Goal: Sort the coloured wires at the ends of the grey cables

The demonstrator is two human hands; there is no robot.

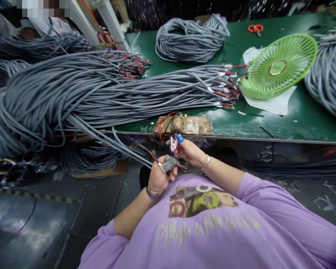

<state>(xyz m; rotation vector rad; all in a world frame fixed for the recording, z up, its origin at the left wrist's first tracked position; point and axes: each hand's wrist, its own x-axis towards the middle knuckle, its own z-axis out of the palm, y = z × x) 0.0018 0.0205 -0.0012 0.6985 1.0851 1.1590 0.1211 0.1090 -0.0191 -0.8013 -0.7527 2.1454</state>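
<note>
My left hand (157, 175) is closed around the end of a grey cable (168, 164), whose thin coloured inner wires (182, 164) fan out from the stripped end. My right hand (189, 151) pinches a small pink clip-like tool (173, 143) just above those wires; its fingertip wears a blue cover (180, 138). Both hands meet below the front edge of the green table (268, 123), in front of my purple shirt. The cable runs left from my left hand toward a big bundle of grey cables (72, 93).
A wooden block with wires (184, 125) sits on the table edge above my hands. A green fan (278, 65) lies on white paper at right, with orange scissors (255, 28) behind. More grey coils (190, 37) lie at the back, and a further coil (329, 74) at far right. A person sits at top left.
</note>
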